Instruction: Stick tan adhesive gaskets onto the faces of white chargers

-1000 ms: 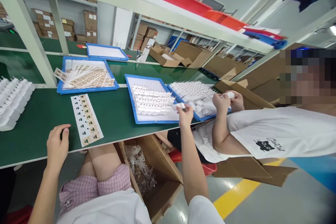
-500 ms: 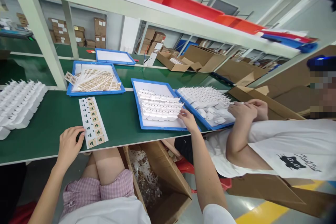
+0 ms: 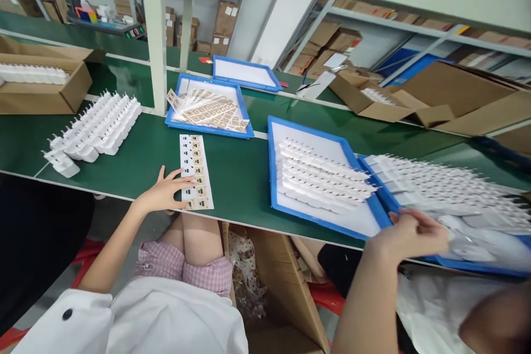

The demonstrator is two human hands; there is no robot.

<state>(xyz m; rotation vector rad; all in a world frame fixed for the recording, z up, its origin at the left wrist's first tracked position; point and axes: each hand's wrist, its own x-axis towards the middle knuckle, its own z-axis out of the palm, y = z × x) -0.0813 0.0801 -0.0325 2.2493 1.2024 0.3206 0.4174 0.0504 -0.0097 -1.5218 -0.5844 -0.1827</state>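
Note:
A sheet of stickers point(image 3: 206, 191), printed in rows with small tan and dark designs, lies on the green table near its front edge. My left hand point(image 3: 164, 192) rests at its left side, fingers spread and partly over it. Further right, my right hand point(image 3: 410, 235) hovers between two blue-rimmed trays, its fingers bent and blurred; whether it holds something is unclear. Rows of white plastic parts point(image 3: 319, 174) with thin dark pins sit in the nearer blue tray point(image 3: 271, 171). More white pinned parts point(image 3: 448, 182) fill the right-hand tray.
Behind the sheet, a blue-rimmed tray point(image 3: 244, 105) holds a pile of sticker sheets point(image 3: 211, 108). More white parts point(image 3: 97, 127) stand left, beside a cardboard box point(image 3: 62, 97). A frame post point(image 3: 153, 38) rises behind. A co-worker sits at right; an open carton point(image 3: 286, 282) stands below.
The view has swung left. My left hand has gone from the sheet's edge to spread fingers over it. My right hand has left the white parts' front row and moved right.

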